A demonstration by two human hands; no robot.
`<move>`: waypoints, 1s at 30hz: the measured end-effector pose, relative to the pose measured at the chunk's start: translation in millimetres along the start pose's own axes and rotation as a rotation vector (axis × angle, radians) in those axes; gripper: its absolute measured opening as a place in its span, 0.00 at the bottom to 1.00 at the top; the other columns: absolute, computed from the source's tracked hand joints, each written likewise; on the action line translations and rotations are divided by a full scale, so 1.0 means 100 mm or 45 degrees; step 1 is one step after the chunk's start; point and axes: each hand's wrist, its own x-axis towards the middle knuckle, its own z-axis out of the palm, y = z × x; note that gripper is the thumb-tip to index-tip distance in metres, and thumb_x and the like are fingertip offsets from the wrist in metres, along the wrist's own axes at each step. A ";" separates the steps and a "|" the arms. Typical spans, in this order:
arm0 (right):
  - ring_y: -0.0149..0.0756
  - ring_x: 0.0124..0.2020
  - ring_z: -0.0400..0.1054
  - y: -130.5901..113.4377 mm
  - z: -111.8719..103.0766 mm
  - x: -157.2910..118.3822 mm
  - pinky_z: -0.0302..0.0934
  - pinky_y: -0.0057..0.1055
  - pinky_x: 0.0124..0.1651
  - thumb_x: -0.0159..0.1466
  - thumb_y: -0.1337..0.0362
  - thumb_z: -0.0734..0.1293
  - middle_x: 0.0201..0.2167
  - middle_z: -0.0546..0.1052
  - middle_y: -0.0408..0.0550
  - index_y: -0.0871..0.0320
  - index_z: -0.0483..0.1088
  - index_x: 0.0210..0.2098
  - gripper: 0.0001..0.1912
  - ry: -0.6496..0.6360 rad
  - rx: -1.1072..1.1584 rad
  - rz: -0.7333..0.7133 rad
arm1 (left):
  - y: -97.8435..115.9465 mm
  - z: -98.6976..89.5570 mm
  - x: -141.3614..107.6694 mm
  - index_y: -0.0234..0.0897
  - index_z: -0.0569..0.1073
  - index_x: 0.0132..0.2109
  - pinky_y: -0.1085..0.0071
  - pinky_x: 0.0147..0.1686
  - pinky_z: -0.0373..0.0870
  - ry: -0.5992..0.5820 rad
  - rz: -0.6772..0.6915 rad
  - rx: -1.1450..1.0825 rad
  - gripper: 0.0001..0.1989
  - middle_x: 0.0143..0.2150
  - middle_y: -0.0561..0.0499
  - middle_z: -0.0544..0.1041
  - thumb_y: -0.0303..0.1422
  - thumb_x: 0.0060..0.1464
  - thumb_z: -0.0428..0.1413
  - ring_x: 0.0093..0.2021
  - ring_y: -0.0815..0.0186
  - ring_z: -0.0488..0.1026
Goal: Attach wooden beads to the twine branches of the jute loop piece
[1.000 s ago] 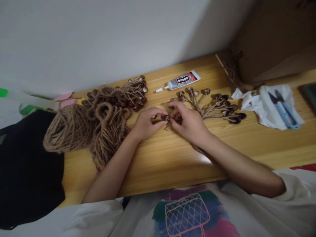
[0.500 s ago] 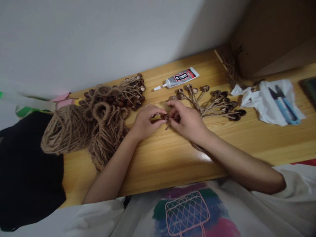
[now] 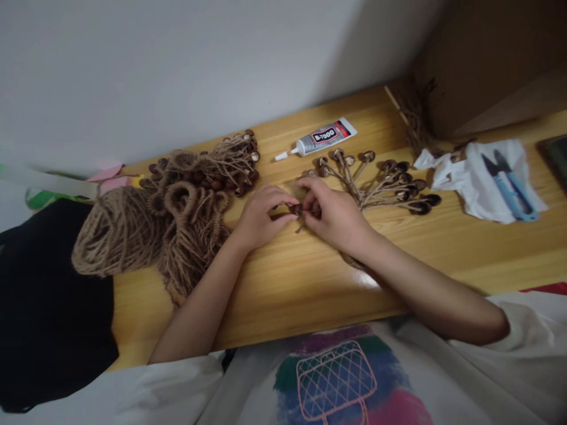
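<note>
Between finger and thumb, my left hand pinches a small dark brown cap, like an acorn or nut shell. My right hand is closed right beside it, its fingertips pinching a piece of brown twine at the cap. The exact contact is partly hidden by the fingers. Just beyond the right hand lies a fan of twine stems tipped with similar brown caps. A bundle of capped twine stems and a coiled twine piece with loose strands lie to the left of my left hand.
A glue tube marked B-7000 lies near the wall. Blue-handled thread snips rest on white tissue at the right. A cardboard box stands behind them. At left are a ball of twine and black cloth.
Both hands hold nearly the same pose at the small cap. The view has shifted very slightly; nothing on the table has visibly moved.
</note>
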 end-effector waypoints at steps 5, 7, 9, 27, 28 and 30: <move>0.34 0.30 0.70 -0.01 0.00 0.02 0.59 0.27 0.33 0.55 0.76 0.65 0.29 0.76 0.43 0.61 0.63 0.54 0.26 -0.009 -0.017 0.002 | -0.01 0.00 0.00 0.38 0.77 0.39 0.66 0.42 0.70 -0.003 -0.007 0.009 0.06 0.36 0.50 0.80 0.32 0.53 0.62 0.38 0.64 0.76; 0.34 0.29 0.70 -0.02 0.00 0.02 0.59 0.27 0.33 0.55 0.76 0.65 0.29 0.76 0.43 0.61 0.63 0.54 0.26 -0.006 -0.021 0.003 | -0.02 0.01 0.00 0.36 0.77 0.39 0.66 0.41 0.70 0.015 0.028 0.009 0.07 0.36 0.49 0.80 0.32 0.53 0.62 0.38 0.63 0.76; 0.34 0.29 0.70 -0.02 0.00 0.03 0.58 0.26 0.33 0.56 0.76 0.65 0.28 0.76 0.42 0.61 0.64 0.54 0.26 -0.002 -0.025 0.008 | -0.03 0.01 -0.01 0.35 0.77 0.39 0.66 0.41 0.71 0.033 0.064 0.005 0.07 0.36 0.48 0.80 0.32 0.53 0.62 0.38 0.63 0.76; 0.35 0.32 0.71 0.00 0.04 0.03 0.61 0.27 0.36 0.55 0.76 0.64 0.30 0.77 0.44 0.62 0.65 0.52 0.25 0.025 -0.050 -0.016 | -0.05 0.02 -0.02 0.38 0.78 0.39 0.65 0.43 0.72 0.045 0.038 -0.008 0.07 0.37 0.49 0.81 0.34 0.52 0.63 0.39 0.63 0.77; 0.36 0.33 0.71 0.00 0.04 0.03 0.62 0.28 0.37 0.55 0.76 0.64 0.31 0.77 0.45 0.62 0.65 0.53 0.25 0.027 -0.052 -0.018 | -0.05 0.02 -0.02 0.38 0.78 0.39 0.65 0.43 0.72 0.041 0.031 -0.010 0.07 0.37 0.49 0.81 0.35 0.52 0.63 0.39 0.63 0.77; 0.36 0.34 0.71 -0.01 0.04 0.03 0.62 0.29 0.38 0.55 0.76 0.64 0.32 0.77 0.46 0.62 0.65 0.52 0.25 0.025 -0.062 -0.022 | -0.05 0.02 -0.02 0.39 0.78 0.39 0.64 0.43 0.72 0.035 0.019 -0.018 0.07 0.37 0.49 0.81 0.35 0.53 0.63 0.39 0.63 0.77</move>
